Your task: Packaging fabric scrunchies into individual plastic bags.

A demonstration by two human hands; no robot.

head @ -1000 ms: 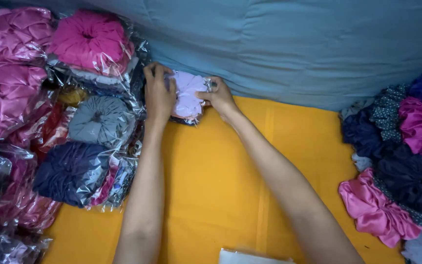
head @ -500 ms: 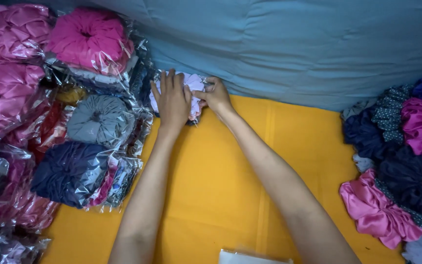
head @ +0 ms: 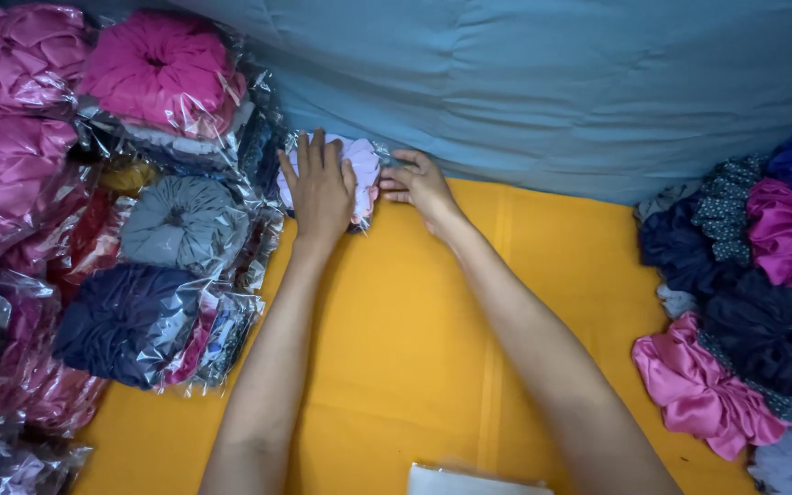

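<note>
Head view, looking straight down: a pale lilac scrunchie in a clear plastic bag (head: 362, 174) lies at the far edge of the yellow cloth (head: 414, 348), right up against the blue quilted fabric (head: 552, 82). The left hand (head: 320, 188) lies flat on top of it, fingers (head: 318, 151) spread and straight, pressing down rather than gripping. The right hand (head: 419, 188) sits just beside the bag's right edge, its fingers loosely curled with the tips touching the plastic; it holds nothing that I can make out.

Just to the left is a heap of bagged scrunchies: a grey one (head: 181, 220), a navy one (head: 126, 321), a bright pink one (head: 162, 73) and shiny pink satin ones (head: 11, 174).

Well apart, at the right edge, lies a loose pile of unbagged scrunchies (head: 753, 302) in navy, dotted dark fabric, magenta and pink satin. A white sheet (head: 474, 481) pokes in at the near edge.
</note>
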